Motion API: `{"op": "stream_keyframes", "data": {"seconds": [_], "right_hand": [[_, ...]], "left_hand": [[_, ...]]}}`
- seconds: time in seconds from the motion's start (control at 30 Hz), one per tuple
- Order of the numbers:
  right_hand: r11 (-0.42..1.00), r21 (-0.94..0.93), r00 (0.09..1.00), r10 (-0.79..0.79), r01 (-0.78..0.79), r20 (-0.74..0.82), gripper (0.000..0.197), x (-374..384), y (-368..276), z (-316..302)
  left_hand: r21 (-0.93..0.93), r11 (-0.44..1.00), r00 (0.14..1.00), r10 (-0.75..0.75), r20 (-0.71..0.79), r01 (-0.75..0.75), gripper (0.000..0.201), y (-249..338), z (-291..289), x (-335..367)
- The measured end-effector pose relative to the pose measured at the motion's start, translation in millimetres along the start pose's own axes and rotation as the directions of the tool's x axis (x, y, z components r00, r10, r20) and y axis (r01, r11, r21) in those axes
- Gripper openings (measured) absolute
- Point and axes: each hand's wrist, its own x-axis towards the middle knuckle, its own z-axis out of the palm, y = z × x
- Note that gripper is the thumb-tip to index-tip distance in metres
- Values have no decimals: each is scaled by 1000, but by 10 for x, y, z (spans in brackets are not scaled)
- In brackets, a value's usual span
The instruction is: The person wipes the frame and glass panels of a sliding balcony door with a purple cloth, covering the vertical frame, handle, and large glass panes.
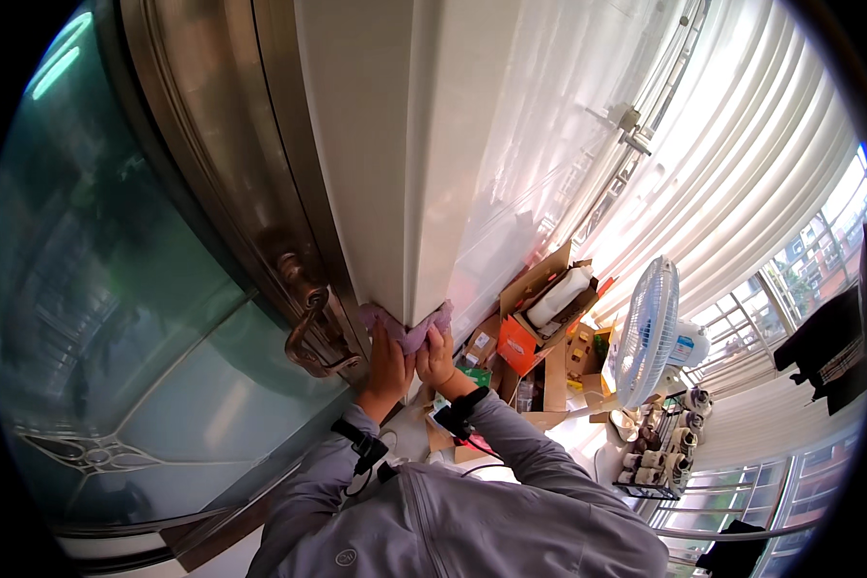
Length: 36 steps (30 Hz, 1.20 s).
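A purple cloth point(412, 337) is wrapped around the corner edge of a white pillar point(411, 173). My left hand point(386, 371) presses the cloth's left part against one face of the corner, thumb toward the middle. On the other face, my right hand point(436, 360) grips the cloth's right part. Both hands are close together, fingers pointing up. Just left of them, a curved bronze door handle point(310, 323) sticks out from a brown metal door frame point(212, 125). Part of the cloth is hidden under my fingers.
A green glass door panel point(116, 260) fills the left side. Right of the pillar stand an open cardboard box point(539, 299) and other cartons, then a standing fan point(648, 332). A rack of shoes point(660, 453) is farther right, near white curtains point(732, 144).
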Motion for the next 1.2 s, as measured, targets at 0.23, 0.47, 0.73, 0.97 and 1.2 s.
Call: {"op": "stream_keyframes", "data": {"seconds": [0.23, 0.47, 0.73, 0.97, 1.2], "right_hand": [[989, -133, 989, -81, 64, -126, 42, 802, -206, -15], [993, -53, 976, -117, 108, -185, 41, 2216, -937, -259], [907, -349, 969, -248, 238, 14, 44, 821, -451, -30], [833, -437, 932, -238, 340, 273, 46, -52, -163, 76], [823, -443, 933, -279, 355, 229, 39, 1024, -636, -129]], "left_hand": [[-105, 993, 991, 44, -124, -57, 67, 385, -355, 812], [-62, 983, 948, 146, -284, -170, 67, 674, -820, 1560], [-50, 993, 986, -113, -126, 108, 79, 115, -158, 489], [-241, 886, 913, -407, 6, 396, 69, -86, 163, -180], [-269, 939, 975, -187, 122, 214, 60, 9, -187, 483]]}}
